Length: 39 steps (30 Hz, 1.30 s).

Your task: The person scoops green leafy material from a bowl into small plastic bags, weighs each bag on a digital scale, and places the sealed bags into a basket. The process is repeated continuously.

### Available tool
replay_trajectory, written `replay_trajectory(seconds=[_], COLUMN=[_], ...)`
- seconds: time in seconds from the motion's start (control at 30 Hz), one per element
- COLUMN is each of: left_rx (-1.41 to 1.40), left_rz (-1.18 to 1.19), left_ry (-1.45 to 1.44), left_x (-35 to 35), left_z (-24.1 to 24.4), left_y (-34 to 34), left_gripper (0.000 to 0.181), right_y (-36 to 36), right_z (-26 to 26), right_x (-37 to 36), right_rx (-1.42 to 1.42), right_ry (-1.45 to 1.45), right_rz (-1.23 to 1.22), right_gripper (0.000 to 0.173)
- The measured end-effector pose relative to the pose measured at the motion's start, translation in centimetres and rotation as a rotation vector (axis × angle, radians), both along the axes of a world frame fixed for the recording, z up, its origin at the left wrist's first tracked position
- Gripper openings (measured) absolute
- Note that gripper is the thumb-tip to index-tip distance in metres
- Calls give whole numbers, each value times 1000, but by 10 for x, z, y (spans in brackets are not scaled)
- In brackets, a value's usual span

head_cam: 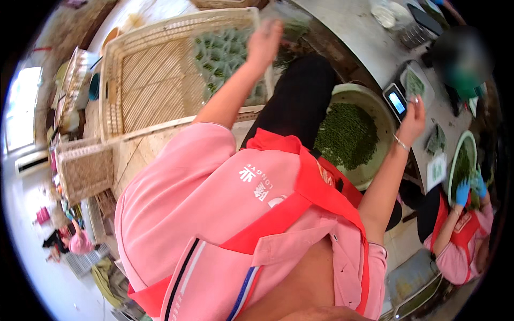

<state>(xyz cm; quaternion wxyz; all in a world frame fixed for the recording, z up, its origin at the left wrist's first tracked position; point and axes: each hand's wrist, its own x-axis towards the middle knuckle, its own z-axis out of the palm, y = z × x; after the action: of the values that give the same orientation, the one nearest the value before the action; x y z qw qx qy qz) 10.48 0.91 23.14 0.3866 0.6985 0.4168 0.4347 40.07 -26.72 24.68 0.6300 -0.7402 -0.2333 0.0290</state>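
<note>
My left hand (265,44), blurred, is over the near corner of a cream plastic crate (257,18), close to a clear plastic bag (295,22) with green contents. Whether its fingers hold anything is unclear. Clear packs of greens (221,56) lie in rows at that end of the crate. At the table, my right hand (413,118) grips the edge of a small clear bag of greens (415,83) at a digital scale (395,101) with a lit display. A pale green basin (361,178) of small green plant pieces (347,134) stands beside my knee.
The grey table (361,28) carries a phone (425,19), another bag of greens (436,139) and a printed card (437,170). A co-worker's blue-gloved hands (464,191) are at another basin (453,172). More crates (86,172) stand at left.
</note>
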Motion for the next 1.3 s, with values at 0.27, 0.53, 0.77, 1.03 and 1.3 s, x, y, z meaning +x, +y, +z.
replay_trajectory(seconds=[0.27,0.53,0.77,1.03,1.3], left_rx=[-29,-434,-275,150,708], left_rz=[716,287,358,140,-454], left_ry=[506,899,615,419,214], left_x=[-249,-255,-233,-122,56], left_z=[-26,-119,-73,-37,18], left_y=[40,34,18,13,-78], left_gripper=[61,69,67,40,21], right_y=[-39,-72,-95,-99,-98], right_z=[-78,-203,-215,-240,-120], right_x=[-82,-145,-146,-130,-110], right_rx=[-236,-1089,-1411,-1057,-338], right_ry=[279,-32,-8,-71,893], right_rz=[280,860,1062,741,434], right_gripper=[25,38,33,19,13])
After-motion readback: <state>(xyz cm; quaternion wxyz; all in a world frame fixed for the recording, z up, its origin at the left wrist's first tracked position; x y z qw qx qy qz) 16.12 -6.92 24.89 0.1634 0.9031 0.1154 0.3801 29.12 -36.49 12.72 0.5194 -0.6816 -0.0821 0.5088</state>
